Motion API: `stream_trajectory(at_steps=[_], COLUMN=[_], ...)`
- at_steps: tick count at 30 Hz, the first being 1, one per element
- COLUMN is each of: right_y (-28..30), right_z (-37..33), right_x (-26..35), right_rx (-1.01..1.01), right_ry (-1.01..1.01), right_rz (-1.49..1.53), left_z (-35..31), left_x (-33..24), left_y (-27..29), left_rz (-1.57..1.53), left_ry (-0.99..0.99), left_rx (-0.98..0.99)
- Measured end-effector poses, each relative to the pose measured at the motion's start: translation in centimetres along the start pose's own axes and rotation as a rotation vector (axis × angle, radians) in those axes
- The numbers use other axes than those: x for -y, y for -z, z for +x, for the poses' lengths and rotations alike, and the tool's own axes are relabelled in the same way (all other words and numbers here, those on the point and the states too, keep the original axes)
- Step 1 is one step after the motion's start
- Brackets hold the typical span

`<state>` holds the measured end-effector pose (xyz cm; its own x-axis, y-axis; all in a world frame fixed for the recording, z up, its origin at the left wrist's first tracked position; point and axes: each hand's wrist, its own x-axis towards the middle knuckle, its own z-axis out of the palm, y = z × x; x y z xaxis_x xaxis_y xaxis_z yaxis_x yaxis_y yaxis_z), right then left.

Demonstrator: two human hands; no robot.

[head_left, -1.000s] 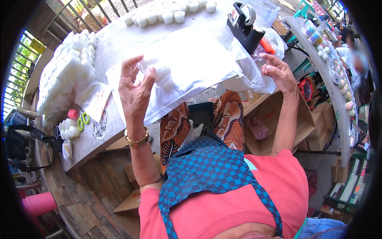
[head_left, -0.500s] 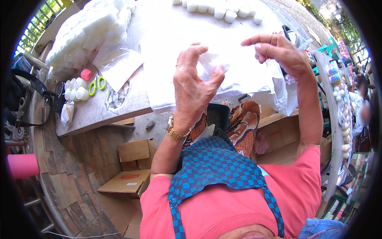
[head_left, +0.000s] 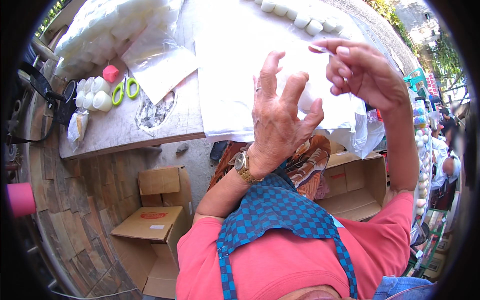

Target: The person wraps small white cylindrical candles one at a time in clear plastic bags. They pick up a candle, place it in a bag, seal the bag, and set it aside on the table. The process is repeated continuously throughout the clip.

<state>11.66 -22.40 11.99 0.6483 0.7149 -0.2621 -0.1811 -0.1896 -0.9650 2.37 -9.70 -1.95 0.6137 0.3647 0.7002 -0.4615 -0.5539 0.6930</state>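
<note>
My left hand, with a gold watch at its wrist, is over the white cloth. Its fingers are bent and partly spread around a pale, whitish thing, mostly hidden and washed out against the cloth. To its right my right hand is raised, thumb and forefinger pinched on a small, thin, pale piece, its other fingers curled. A row of short white cup-shaped pieces stands along the cloth's far side.
At left lie green-handled scissors, a pink lump, several white cups and a clear plastic sheet. A large bag of white pieces sits behind. Open cardboard boxes stand below the table.
Both hands have shifted right in the picture, along with the view. The left hand's fingers have turned and lifted over the pale thing. The right fingers have closed to a pinch.
</note>
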Motion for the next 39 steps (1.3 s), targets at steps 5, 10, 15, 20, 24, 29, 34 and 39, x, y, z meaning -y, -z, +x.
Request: stream_trajectory(at_steps=[5,10,15,20,24,29,34,39], right_y=[-0.5,-0.4,1.0,1.1,0.5,0.3,0.2,-1.2], right_z=[-1.8,-3.3,-3.7,-3.9,-4.0,-4.2,-4.4,-5.0], right_x=[-1.1,-1.8,-2.6,-2.9,-3.2,-3.2,-3.8,-4.0], right_rx=[-0.051,-0.100,-0.022,-0.032,-0.134,-0.136,-0.140,-0.269], right_ry=[-0.100,-0.169,-0.180,-0.186,-0.207,-0.207,-0.143,0.003], right_rz=[0.133,0.170,0.217,0.250,0.237,0.250,0.164,0.061], left_z=[-0.8,-1.6,-1.6,-1.7,-1.6,-1.6,-1.3,-0.3], left_x=[-0.4,-0.6,-0.7,-0.7,-0.6,-0.4,-0.4,0.0], left_y=[-0.3,-0.9,-1.0,-1.1,-1.1,-1.0,-1.0,-0.2], left_rz=[0.103,0.178,0.239,0.229,0.209,0.191,0.121,0.007], left_ry=[-0.097,-0.169,-0.187,-0.174,-0.163,-0.159,-0.130,-0.045], left_rx=[-0.046,-0.019,0.019,0.026,0.014,-0.005,-0.011,-0.025])
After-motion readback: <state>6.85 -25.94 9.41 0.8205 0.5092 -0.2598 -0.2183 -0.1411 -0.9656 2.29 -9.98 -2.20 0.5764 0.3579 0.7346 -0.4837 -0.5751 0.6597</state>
